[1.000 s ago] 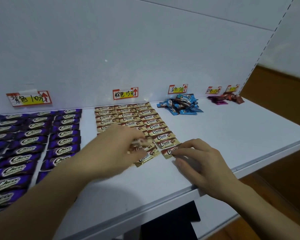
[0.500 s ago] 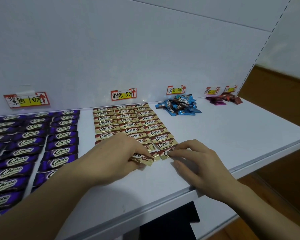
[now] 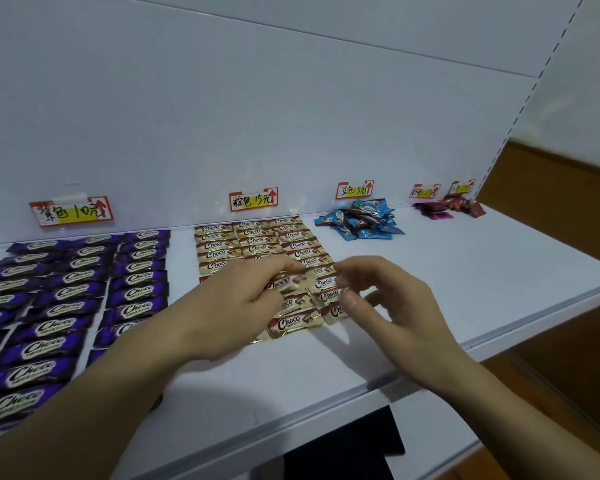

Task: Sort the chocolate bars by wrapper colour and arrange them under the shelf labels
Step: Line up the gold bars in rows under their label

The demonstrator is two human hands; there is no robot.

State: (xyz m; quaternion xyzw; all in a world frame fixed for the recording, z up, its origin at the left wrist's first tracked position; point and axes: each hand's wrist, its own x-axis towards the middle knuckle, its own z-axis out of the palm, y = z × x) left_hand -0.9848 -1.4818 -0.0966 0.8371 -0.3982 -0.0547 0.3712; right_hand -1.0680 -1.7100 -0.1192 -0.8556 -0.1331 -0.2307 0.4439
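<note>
Being pinched at its edges by the left grip (image 3: pixel 236 303) over the brown rows (image 3: pixel 253 241), the brown bar (image 3: pixel 286 283) is being judged light and slippery; the right grip (image 3: pixel 395 306) is being held loosely spread at three o'clock.

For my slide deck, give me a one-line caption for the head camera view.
Left hand holds a gold-wrapped bar over the gold rows on the shelf.

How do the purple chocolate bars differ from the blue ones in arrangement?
The purple bars lie flat in neat columns; the blue bars sit in a loose heap. The purple bars are many and reach the front of the shelf; the blue bars are few and stay near the back wall. Both are printed Choco.
</note>
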